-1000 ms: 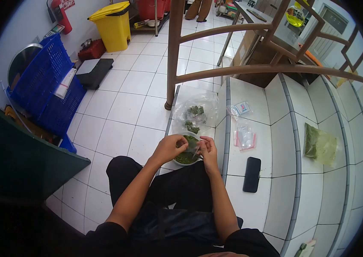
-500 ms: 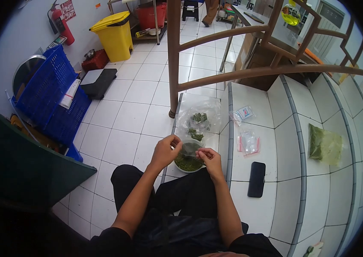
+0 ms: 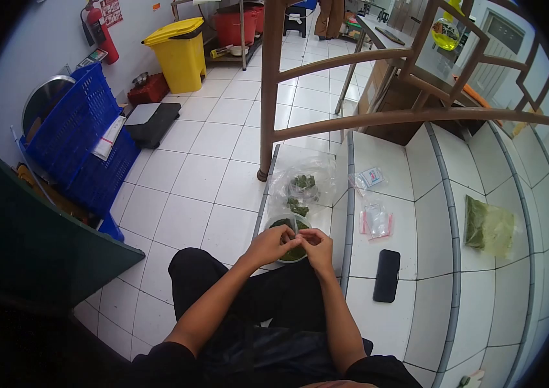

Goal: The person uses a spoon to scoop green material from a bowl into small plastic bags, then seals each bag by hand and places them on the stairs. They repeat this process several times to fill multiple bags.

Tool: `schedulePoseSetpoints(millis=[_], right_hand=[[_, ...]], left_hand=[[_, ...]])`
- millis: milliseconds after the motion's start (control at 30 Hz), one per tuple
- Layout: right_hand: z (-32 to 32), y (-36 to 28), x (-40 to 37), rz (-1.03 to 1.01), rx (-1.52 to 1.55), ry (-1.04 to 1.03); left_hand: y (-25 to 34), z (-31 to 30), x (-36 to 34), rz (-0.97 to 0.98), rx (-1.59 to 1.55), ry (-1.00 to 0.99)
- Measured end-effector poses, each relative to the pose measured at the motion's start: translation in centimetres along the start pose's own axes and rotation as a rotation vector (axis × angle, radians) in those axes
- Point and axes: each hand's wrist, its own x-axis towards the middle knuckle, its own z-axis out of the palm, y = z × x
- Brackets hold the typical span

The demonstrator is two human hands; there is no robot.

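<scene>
My left hand (image 3: pixel 272 246) and my right hand (image 3: pixel 316 249) meet above a round bowl (image 3: pixel 270 224) of chopped green leaves (image 3: pixel 294 254). Pinched between the fingertips of both is a small clear plastic bag (image 3: pixel 296 224), seen nearly edge-on and standing up from the fingers. The hands cover the middle of the bowl. Just beyond it, leafy green clumps (image 3: pixel 298 207) rest on a spread sheet of clear plastic (image 3: pixel 323 169) on the tiled step.
Clear bags with red edging (image 3: pixel 376 221), a small printed packet (image 3: pixel 370 177) and a black phone (image 3: pixel 387 276) lie on the step to the right. Higher up is a large bag of green leaves (image 3: pixel 489 225). A brown railing (image 3: pixel 268 97) stands ahead; blue crates (image 3: pixel 87 142) are left.
My hands have come together over the bowl, and the plastic bag has turned from spread flat to nearly edge-on. The view has shifted slightly.
</scene>
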Motion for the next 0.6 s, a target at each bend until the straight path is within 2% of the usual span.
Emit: schedulePoseSetpoints(millis=[100,233,433,533,600], right_hand=[[0.5,-0.1,-0.2,-0.008,0.031,-0.034],[0.8,-0.5,-0.5,-0.008,0.112,-0.078],[0.7,-1.2,-0.4,0.018,0.070,-0.052],[0.7,-1.1,-0.3,0.036,0.065,-0.042],[0.8,-1.3,-0.3,0.033,0.065,-0.066]], left_hand=[[-0.4,0.4,0.2,0.082,0.017,0.024],[-1.2,0.3,0.5,0.106,0.048,0.077],[-1.3,-0.4,0.7,0.120,-0.026,0.102],[-1.2,-0.4,0.8,0.087,0.006,0.054],[-1.2,0.2,0.9,-0.001,0.064,0.036]])
